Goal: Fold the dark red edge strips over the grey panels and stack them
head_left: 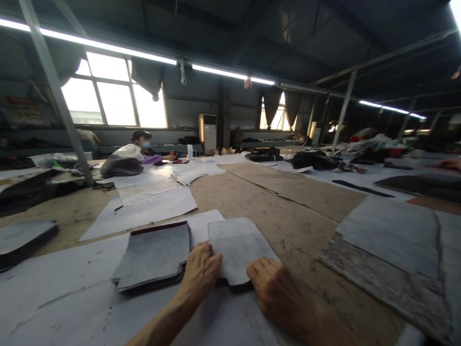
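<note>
A pale grey flat panel [242, 242] with a dark underside lies before me on the white paper, possibly more than one layer thick. My left hand [202, 265] is closed at its left edge, fingers curled and thumb pointing across it. On the opposite side my right hand [271, 283] grips the right edge with bent fingers; its fingertips are partly hidden. Just left of my left hand sits a stack of grey cut pieces [154, 257] with notched corners and dark edges.
White paper sheets [144, 211] and brown board [288, 185] cover the large table. Another dark-edged stack [25, 238] lies far left, and a grey sheet on a speckled slab [382, 283] lies right. A metal post [59, 91] rises at left. A masked person [144, 146] sits across the table.
</note>
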A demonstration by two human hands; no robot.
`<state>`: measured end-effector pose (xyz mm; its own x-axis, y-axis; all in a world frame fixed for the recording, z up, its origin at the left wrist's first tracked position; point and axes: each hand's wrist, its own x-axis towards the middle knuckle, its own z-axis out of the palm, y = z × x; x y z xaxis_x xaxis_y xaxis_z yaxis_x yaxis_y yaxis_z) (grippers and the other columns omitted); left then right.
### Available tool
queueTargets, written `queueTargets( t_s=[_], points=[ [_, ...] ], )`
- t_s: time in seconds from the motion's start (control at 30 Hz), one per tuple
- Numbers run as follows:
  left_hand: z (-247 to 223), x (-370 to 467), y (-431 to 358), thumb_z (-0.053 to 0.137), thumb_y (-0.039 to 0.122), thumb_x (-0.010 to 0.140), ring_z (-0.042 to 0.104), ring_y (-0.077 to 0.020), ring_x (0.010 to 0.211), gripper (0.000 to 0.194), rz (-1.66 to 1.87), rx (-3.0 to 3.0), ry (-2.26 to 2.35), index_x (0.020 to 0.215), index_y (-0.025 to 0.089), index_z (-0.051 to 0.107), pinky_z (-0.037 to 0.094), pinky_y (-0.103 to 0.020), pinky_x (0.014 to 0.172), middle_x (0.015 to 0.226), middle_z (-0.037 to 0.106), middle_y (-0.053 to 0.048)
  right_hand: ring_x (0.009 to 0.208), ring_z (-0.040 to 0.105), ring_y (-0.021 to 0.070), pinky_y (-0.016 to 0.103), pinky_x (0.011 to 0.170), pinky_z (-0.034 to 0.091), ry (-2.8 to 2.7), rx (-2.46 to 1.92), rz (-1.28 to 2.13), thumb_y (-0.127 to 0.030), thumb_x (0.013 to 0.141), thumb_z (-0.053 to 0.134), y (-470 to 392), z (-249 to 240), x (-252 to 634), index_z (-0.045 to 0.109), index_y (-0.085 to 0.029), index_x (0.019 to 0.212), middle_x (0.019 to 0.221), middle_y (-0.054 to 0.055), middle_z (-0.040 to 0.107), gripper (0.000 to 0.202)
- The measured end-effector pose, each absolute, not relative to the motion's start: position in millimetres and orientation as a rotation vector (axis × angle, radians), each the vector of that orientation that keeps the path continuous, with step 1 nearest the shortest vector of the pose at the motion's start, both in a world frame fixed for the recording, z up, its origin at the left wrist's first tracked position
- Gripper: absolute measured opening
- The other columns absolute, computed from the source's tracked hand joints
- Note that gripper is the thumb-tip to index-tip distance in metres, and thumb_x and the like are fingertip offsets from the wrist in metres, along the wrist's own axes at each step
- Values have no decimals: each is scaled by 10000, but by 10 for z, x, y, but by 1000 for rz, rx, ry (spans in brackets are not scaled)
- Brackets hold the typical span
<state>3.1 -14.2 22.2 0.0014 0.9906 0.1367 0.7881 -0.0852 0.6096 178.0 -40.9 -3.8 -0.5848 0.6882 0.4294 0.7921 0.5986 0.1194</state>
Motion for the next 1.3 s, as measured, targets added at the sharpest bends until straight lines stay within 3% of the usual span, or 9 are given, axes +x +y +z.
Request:
queueTargets(
  t_s=[0.1,0.37,0.43,0.5,0.67,0.8,0.97,1.13,1.3],
  points=[
    [161,83,-299,436,264,757,575,-207,864,246,756,1920,1734,872,132,609,433,-283,786,950,599,-86,632,465,179,292,595,319,-2477,-1127,-391,10,656,380,-610,-58,1930,534,-172,706,692,47,563,243],
    [-56,-175,-663,462,341,768,557,-222,898,332,952,1919,1602,1046,188,559,480,-369,749,1257,418,-93,615,523,175,276,553,310,-2348,-1185,-391,-95,688,471,-899,-47,1843,586,-164,848,725,46,610,210],
    [-81,-224,-677,463,326,791,542,-241,931,273,1100,2053,1644,1012,190,550,477,-389,742,1188,460,-98,539,521,160,274,506,279,-2265,-1287,-357,-131,752,472,-813,-11,1785,568,-188,696,608,15,587,125],
    [-77,-230,-706,463,270,820,543,-221,918,171,1225,2254,1545,955,191,531,471,-371,754,1063,518,-85,480,519,145,267,479,264,-2129,-1390,-338,-153,817,440,-701,13,1782,526,-188,607,541,5,574,230],
    [-32,-86,-716,431,136,832,543,-191,845,140,1248,2734,1045,947,173,502,441,-336,729,929,571,-73,377,498,131,250,422,238,-1966,-1557,-327,-192,856,429,-575,28,1876,524,-172,607,473,17,574,267],
    [-124,-45,-595,383,209,856,540,-254,910,200,1019,2866,1243,975,158,536,406,-429,783,994,592,-108,541,589,160,254,485,315,-2071,-1599,-333,-188,846,421,-770,61,1803,555,-166,683,614,51,635,212],
    [-333,-129,-395,324,295,869,505,-253,1028,308,768,2941,1262,1064,182,534,387,-411,845,1121,561,-98,642,602,183,257,503,375,-2297,-1612,-204,-285,701,573,-813,112,1648,585,-168,779,726,44,662,142],
    [-232,-90,-450,281,361,836,533,-291,1003,469,647,2910,1550,1168,136,525,364,-475,835,1136,568,-137,640,589,134,269,578,457,-2011,-1898,20,-354,872,474,-528,214,1854,598,-142,829,735,18,634,249],
    [-115,0,-521,299,316,840,512,-299,1033,417,604,2817,1667,1128,179,567,304,-519,862,1123,573,-116,760,584,131,301,665,501,-1537,-2127,110,-342,878,499,-260,483,2365,565,-137,989,929,36,594,243]
  ],
)
